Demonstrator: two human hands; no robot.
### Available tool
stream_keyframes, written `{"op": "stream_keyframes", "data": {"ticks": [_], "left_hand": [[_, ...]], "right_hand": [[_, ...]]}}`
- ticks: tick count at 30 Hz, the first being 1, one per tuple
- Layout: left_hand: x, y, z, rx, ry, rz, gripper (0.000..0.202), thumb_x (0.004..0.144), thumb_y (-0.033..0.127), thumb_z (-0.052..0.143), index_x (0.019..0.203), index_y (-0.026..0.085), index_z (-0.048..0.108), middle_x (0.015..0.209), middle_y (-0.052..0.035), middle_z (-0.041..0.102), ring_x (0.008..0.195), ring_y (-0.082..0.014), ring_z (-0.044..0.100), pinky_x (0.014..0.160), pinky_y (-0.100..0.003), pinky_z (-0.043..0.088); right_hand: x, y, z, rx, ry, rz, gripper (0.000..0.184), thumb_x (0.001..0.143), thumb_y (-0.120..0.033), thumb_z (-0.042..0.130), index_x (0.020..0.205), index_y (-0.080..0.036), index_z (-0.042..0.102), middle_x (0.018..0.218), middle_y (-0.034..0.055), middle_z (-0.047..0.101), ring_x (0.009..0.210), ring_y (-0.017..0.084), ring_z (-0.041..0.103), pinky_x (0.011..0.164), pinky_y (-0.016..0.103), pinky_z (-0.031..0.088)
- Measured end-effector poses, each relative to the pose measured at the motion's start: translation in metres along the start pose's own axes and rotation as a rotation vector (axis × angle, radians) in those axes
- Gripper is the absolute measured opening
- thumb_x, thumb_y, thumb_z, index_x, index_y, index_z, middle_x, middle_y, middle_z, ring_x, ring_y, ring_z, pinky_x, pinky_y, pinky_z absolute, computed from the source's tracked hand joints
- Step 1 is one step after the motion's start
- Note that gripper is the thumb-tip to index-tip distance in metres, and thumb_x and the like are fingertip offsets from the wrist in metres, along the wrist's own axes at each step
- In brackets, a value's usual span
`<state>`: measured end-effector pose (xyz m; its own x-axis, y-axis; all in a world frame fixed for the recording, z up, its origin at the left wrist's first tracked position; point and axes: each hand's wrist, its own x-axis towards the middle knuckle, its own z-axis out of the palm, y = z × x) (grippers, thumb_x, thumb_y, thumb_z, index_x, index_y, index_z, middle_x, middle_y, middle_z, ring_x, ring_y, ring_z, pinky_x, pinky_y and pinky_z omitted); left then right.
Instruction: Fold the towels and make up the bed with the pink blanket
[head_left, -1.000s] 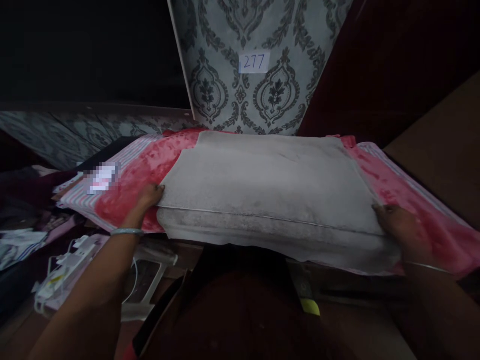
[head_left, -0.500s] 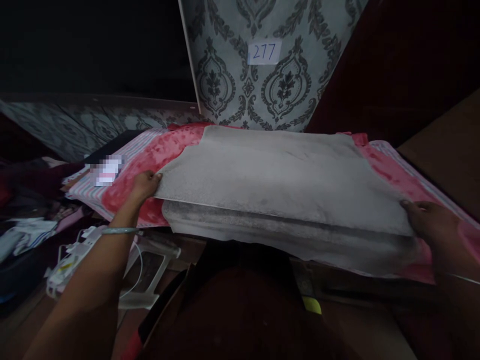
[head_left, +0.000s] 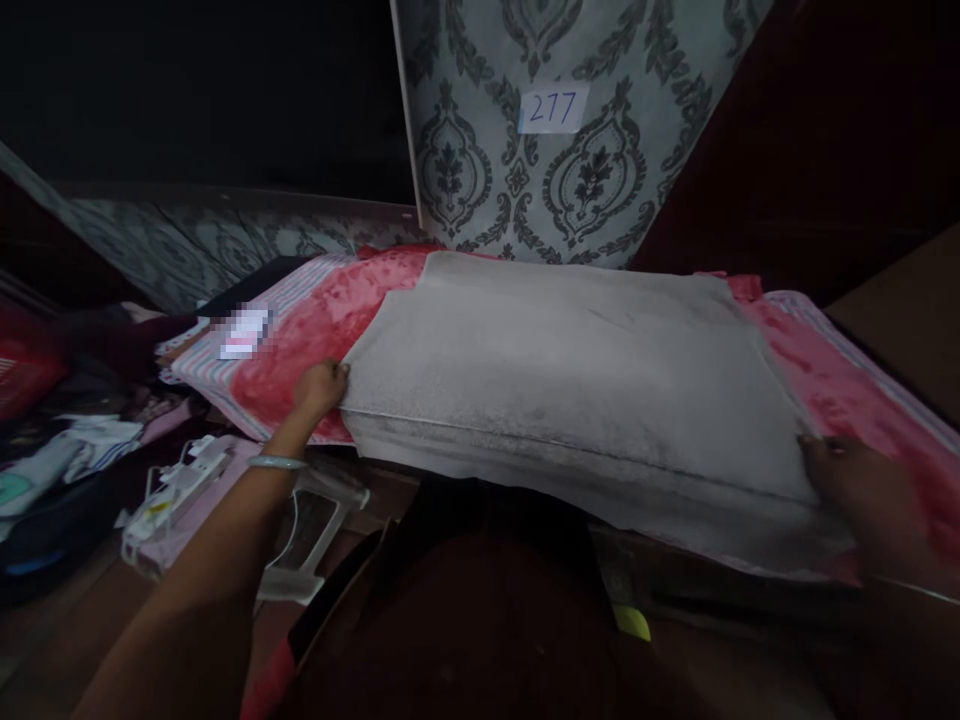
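Observation:
A wide grey cloth (head_left: 555, 350) lies spread over a red patterned blanket (head_left: 300, 320). My left hand (head_left: 322, 386) is closed on the cloth's left edge, thumb on top. At the right edge my right hand (head_left: 855, 480) also pinches the cloth, though its fingers are dark and partly blurred. Between the hands runs a folded edge of the top layer, resting close on a lower grey layer that hangs toward me. Which garment or cover this cloth is, I cannot tell.
Behind stands a patterned wall with a paper label (head_left: 553, 107) reading 277. A dark screen (head_left: 202, 100) is at the upper left. Lower left are a white plastic stool (head_left: 322, 540), a white power strip (head_left: 180, 500) and piled clothes (head_left: 97, 445). A blurred-out item lies on the striped cloth.
The upper layer's front edge has come down onto the lower layer, and the dark gap between them has narrowed. Both hands keep their grip. The whole view has shifted slightly.

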<state>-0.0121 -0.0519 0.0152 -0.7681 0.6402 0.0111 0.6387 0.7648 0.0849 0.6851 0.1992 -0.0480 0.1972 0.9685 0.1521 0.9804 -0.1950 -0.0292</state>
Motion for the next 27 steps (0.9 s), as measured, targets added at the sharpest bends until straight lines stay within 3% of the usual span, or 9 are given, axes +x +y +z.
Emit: {"op": "stream_keyframes", "data": {"ticks": [3,8,14,16,18,20,22,24,27], "left_hand": [[-0.007,0.003,-0.001,0.023,0.010,0.008,0.047,0.097,0.037,0.036,0.119,0.011,0.068,0.114,-0.0213,0.073,0.104,-0.0320,0.068,0.075,-0.035,0.050],[-0.008,0.005,0.002,0.006,0.012,-0.015,0.048,0.098,0.037,0.033,0.124,0.009,0.064,0.116,-0.0207,0.072,0.102,-0.0315,0.068,0.077,-0.036,0.051],[0.005,-0.004,-0.001,0.006,-0.050,0.016,0.050,0.096,0.035,0.036,0.126,0.005,0.062,0.116,-0.0230,0.071,0.101,-0.0320,0.067,0.079,-0.039,0.052],[0.007,0.006,-0.004,0.042,0.038,0.041,0.051,0.094,0.036,0.038,0.125,0.003,0.062,0.117,-0.0246,0.069,0.103,-0.0345,0.065,0.083,-0.043,0.053],[0.004,0.033,-0.006,0.064,0.188,0.167,0.055,0.093,0.036,0.039,0.130,0.001,0.058,0.124,-0.0263,0.066,0.111,-0.0367,0.062,0.091,-0.047,0.051],[-0.006,0.077,-0.005,0.044,0.270,0.408,0.060,0.093,0.036,0.040,0.140,0.000,0.051,0.137,-0.0262,0.059,0.126,-0.0361,0.055,0.103,-0.048,0.046],[-0.020,0.128,0.002,0.021,0.216,0.640,0.062,0.094,0.038,0.042,0.147,0.007,0.047,0.154,-0.0218,0.045,0.144,-0.0343,0.040,0.115,-0.049,0.036],[-0.034,0.172,0.013,0.020,0.152,0.793,0.064,0.096,0.042,0.043,0.154,0.017,0.040,0.165,-0.0149,0.032,0.152,-0.0349,0.026,0.120,-0.056,0.026],[-0.048,0.206,0.034,0.025,0.053,0.926,0.063,0.097,0.049,0.043,0.156,0.027,0.038,0.167,-0.0076,0.028,0.154,-0.0356,0.020,0.121,-0.061,0.021]], "right_hand": [[-0.004,-0.003,-0.004,0.052,-0.050,0.079,0.049,0.096,-0.040,0.043,0.122,-0.010,0.072,0.100,0.0281,0.073,0.087,0.037,0.068,0.064,0.043,0.046],[-0.025,-0.018,-0.025,0.132,-0.014,0.042,0.051,0.100,-0.034,0.039,0.127,0.000,0.066,0.112,0.0310,0.070,0.101,0.035,0.067,0.076,0.041,0.044],[-0.029,-0.026,-0.041,0.097,-0.126,0.068,0.047,0.102,-0.029,0.037,0.128,-0.001,0.065,0.117,0.0307,0.067,0.107,0.034,0.064,0.080,0.040,0.043],[-0.028,-0.038,-0.044,0.081,-0.060,0.049,0.047,0.102,-0.029,0.038,0.132,-0.002,0.062,0.123,0.0304,0.065,0.114,0.035,0.061,0.087,0.042,0.045],[-0.032,-0.067,-0.047,0.076,0.060,-0.060,0.050,0.101,-0.033,0.041,0.139,-0.003,0.056,0.133,0.0295,0.060,0.125,0.037,0.055,0.097,0.046,0.045],[-0.041,-0.114,-0.048,0.112,0.109,-0.286,0.055,0.101,-0.036,0.042,0.146,-0.006,0.050,0.146,0.0253,0.052,0.135,0.035,0.048,0.107,0.048,0.041],[-0.055,-0.168,-0.046,0.139,0.037,-0.505,0.057,0.102,-0.038,0.041,0.153,-0.013,0.043,0.159,0.0195,0.039,0.144,0.034,0.037,0.113,0.050,0.037],[-0.069,-0.214,-0.042,0.159,-0.057,-0.695,0.060,0.103,-0.044,0.040,0.159,-0.023,0.035,0.166,0.0115,0.025,0.151,0.033,0.025,0.116,0.055,0.031],[-0.077,-0.243,-0.028,0.181,-0.160,-0.906,0.060,0.103,-0.052,0.035,0.160,-0.032,0.030,0.168,0.0046,0.021,0.154,0.030,0.018,0.120,0.058,0.024]]}}
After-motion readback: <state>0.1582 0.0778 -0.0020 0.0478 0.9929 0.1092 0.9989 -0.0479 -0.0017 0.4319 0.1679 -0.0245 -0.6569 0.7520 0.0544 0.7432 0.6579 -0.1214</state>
